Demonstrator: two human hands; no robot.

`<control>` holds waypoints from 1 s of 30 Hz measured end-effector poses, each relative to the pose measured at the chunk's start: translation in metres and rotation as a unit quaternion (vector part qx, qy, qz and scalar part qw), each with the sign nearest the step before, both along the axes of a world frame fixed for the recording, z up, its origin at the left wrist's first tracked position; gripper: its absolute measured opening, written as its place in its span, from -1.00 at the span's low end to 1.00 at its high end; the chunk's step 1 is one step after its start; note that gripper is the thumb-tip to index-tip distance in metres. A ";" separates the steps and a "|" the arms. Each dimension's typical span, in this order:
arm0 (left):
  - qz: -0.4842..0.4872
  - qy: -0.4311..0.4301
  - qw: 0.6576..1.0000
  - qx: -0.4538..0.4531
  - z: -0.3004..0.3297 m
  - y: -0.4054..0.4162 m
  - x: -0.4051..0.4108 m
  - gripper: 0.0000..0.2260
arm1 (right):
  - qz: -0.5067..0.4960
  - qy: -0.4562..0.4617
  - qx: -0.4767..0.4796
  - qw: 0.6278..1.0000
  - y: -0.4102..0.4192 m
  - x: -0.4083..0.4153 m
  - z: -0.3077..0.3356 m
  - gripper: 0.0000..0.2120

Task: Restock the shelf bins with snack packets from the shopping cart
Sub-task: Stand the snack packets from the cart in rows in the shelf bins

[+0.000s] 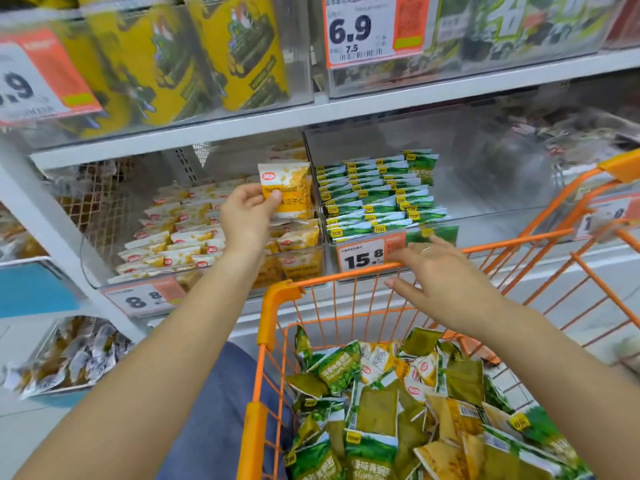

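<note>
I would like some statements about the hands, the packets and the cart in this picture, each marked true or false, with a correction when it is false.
1. The left hand holds a yellow and white packet. True.
2. The right hand grips a green packet. False: it is open, fingers at the orange cart front rim, holding nothing.
3. The cart holds only yellow packets. False: green packets and yellow ones lie mixed.
4. The bin with green packets carries a tag reading 15.8. True.

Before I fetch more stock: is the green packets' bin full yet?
Not full. The green packets fill only the left part of the clear bin; its right part shows none.
</note>
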State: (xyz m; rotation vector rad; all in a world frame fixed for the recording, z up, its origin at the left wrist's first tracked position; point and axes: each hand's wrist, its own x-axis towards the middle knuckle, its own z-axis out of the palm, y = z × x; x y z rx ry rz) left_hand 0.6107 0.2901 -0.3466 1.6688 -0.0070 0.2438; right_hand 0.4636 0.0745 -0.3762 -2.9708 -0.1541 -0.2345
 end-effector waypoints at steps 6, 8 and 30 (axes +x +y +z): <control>-0.015 0.075 0.989 0.128 -0.014 -0.001 0.018 -0.83 | 0.007 -0.004 0.013 1.000 0.000 0.001 0.001 -0.56; -0.011 0.073 0.986 0.147 -0.007 0.003 0.015 -0.76 | 0.010 -0.034 0.044 0.998 0.002 0.000 0.006 -0.60; -0.467 0.021 0.623 0.627 -0.054 -0.020 -0.102 -0.66 | 0.048 0.508 0.046 0.859 0.044 -0.023 -0.070 -0.44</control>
